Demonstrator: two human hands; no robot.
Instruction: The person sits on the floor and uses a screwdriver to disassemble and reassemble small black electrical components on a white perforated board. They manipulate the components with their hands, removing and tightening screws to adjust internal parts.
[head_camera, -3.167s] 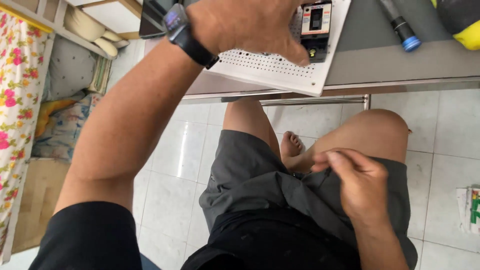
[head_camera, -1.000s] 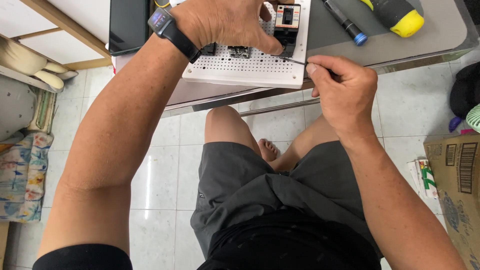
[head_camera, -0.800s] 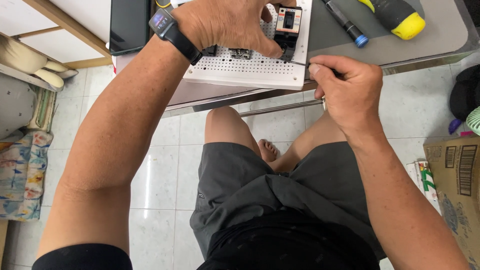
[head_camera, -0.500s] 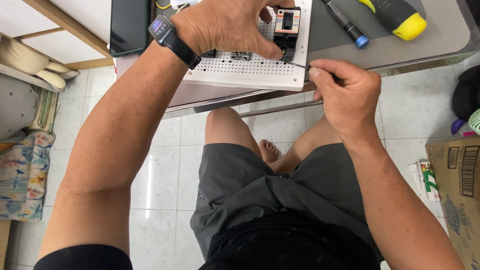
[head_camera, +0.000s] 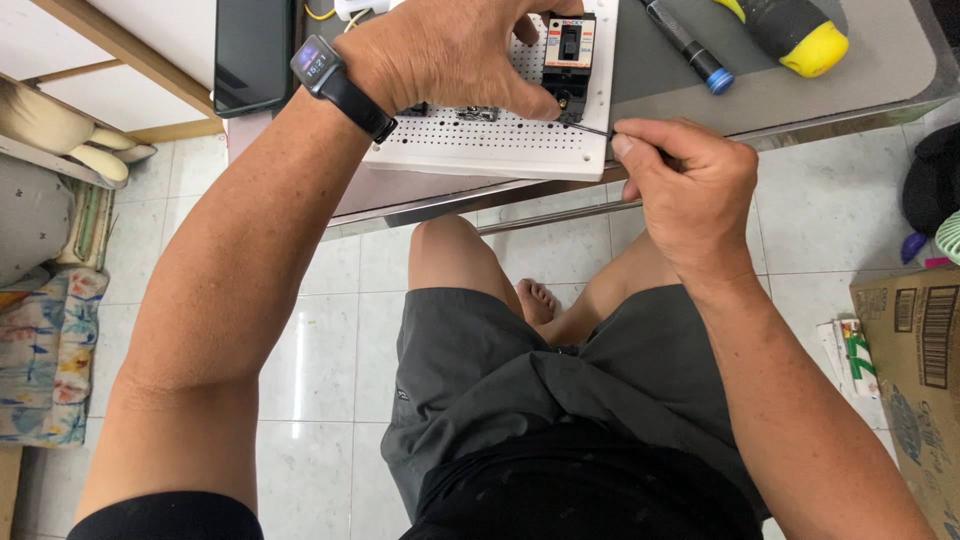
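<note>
A white perforated board (head_camera: 490, 150) lies at the near edge of a grey table (head_camera: 860, 80). A black and red circuit breaker (head_camera: 568, 50) stands on it. My left hand (head_camera: 450, 50), with a black smartwatch (head_camera: 318, 72) on the wrist, rests on the board with fingertips pressed at the breaker's lower edge. My right hand (head_camera: 690, 190) pinches a thin metal tool (head_camera: 590, 129), likely a small screwdriver, whose tip points at the bottom of the breaker.
A black and blue marker-like tool (head_camera: 690, 45) and a yellow-ended tool (head_camera: 790, 30) lie on the table. A dark tablet (head_camera: 253, 50) lies left of the board. A cardboard box (head_camera: 915, 360) stands at right, and cushions and fabric (head_camera: 45, 350) lie at left on the tiled floor.
About three seconds ago my right hand was down at my shorts; it has risen to the board's edge with the thin tool. Over the last second both hands have barely moved.
</note>
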